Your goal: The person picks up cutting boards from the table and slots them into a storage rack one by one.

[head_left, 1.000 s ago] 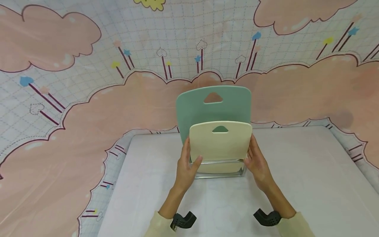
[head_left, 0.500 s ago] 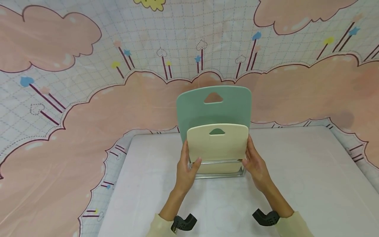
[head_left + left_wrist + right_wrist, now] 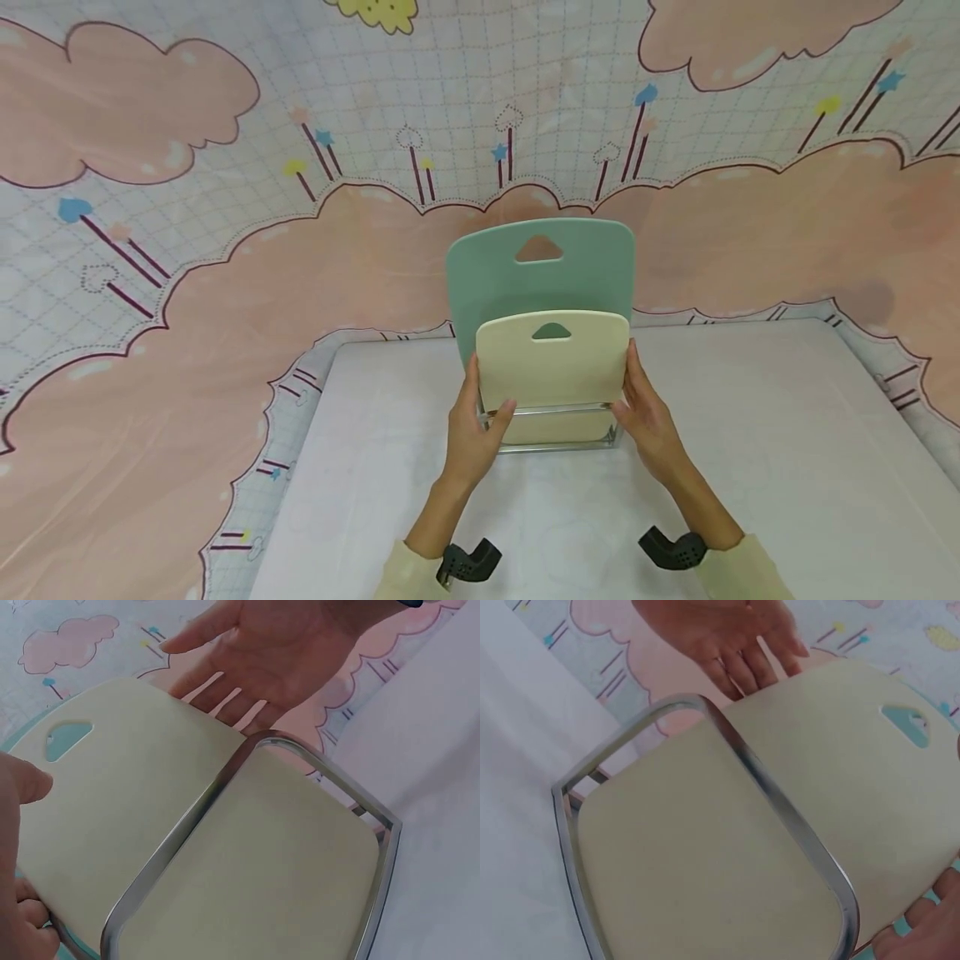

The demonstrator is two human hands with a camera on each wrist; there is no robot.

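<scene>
A cream cutting board (image 3: 553,367) stands upright in a shiny metal rack (image 3: 558,409), its lower part behind the rack's front bar. Behind it rises a larger green cutting board (image 3: 581,275), mostly covered by the cream one. My left hand (image 3: 470,433) touches the cream board's left edge, thumb in front near the bar. At the opposite edge is my right hand (image 3: 651,421), fingers extended along the side. The left wrist view shows the right hand (image 3: 277,652) with straight fingertips at the board's edge; in the right wrist view the left hand (image 3: 720,634) does likewise.
The rack stands on a white-covered table (image 3: 390,467). A curtain (image 3: 360,267) printed with clouds and small stars hangs behind it. Each wrist wears a black camera mount (image 3: 469,562), below a pale sleeve.
The cream board has shifted slightly left and down within the rack, and the right hand has moved a little left with it. The green board and the rack stay put.
</scene>
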